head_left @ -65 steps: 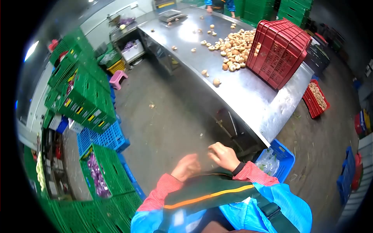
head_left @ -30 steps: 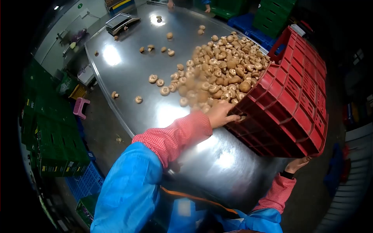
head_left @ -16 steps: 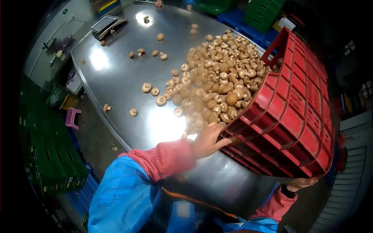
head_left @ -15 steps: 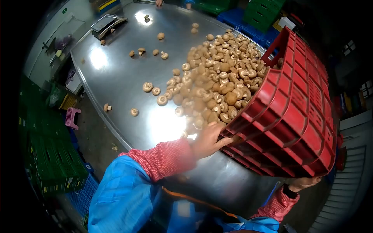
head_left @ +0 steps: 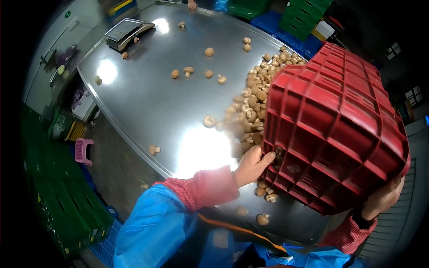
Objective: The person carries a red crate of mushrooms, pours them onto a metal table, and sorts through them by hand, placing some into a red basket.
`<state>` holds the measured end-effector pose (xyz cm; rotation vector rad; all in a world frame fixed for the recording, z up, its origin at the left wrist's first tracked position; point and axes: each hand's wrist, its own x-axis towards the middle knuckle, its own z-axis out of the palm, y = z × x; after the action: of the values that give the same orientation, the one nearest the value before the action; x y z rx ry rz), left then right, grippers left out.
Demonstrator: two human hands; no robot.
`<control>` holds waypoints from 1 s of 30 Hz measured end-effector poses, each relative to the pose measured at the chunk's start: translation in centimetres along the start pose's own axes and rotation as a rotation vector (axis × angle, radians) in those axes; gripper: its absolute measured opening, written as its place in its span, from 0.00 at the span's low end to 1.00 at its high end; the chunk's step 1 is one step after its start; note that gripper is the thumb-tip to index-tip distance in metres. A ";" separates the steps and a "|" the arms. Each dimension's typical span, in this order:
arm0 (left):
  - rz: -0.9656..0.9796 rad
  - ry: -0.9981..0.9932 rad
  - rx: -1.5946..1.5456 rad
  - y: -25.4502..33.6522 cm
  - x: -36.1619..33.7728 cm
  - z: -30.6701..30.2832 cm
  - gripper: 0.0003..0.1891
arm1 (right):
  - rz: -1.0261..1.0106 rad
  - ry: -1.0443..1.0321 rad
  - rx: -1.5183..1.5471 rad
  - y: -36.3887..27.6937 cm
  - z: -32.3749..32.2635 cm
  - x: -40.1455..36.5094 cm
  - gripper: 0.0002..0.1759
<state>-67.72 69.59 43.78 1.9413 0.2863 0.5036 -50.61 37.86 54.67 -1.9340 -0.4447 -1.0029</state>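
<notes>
A red plastic crate [head_left: 335,129] is tipped over the right side of the metal table [head_left: 147,102], its base turned up toward me. My left hand [head_left: 254,165] grips its near rim at the lower left, thumb on the outside. My right hand [head_left: 383,196] holds the crate from below at its lower right corner; part of that hand is hidden. A heap of brown mushrooms [head_left: 257,94] lies against and behind the crate, some blurred by motion. Several loose mushrooms lie across the table, and a few sit below my left hand, near the front edge.
A scale [head_left: 127,33] stands at the table's far left corner. Another person's hand [head_left: 192,5] rests at the far edge. Green crates [head_left: 304,18] and blue crates [head_left: 286,33] stand beyond. More green crates [head_left: 67,214] and a pink stool [head_left: 83,151] are at left.
The crate has tipped further over and moved left across the heap, covering much of it. Both hands moved with it, my right hand higher. Mushrooms now lie below my left hand.
</notes>
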 end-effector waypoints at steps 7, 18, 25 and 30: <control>-0.353 0.011 -0.027 -3.5 2.8 -4.6 0.18 | -0.296 -0.072 -0.467 -13.1 5.0 6.0 0.31; -0.442 0.119 -0.651 -6.6 13.3 -20.4 0.35 | -0.487 -0.498 0.014 -21.0 23.8 12.7 0.30; -0.423 0.006 -0.545 -9.0 20.8 -30.0 0.35 | 0.233 -0.489 -0.082 -1.7 26.7 9.5 0.33; -0.511 -0.010 -0.329 -10.6 24.5 -34.6 0.33 | 0.514 -0.331 -0.198 10.7 29.6 6.2 0.40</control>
<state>-62.09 112.21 51.58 1.4775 0.6309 0.1865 -26.05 56.32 45.48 -2.2436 -0.0143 -0.4079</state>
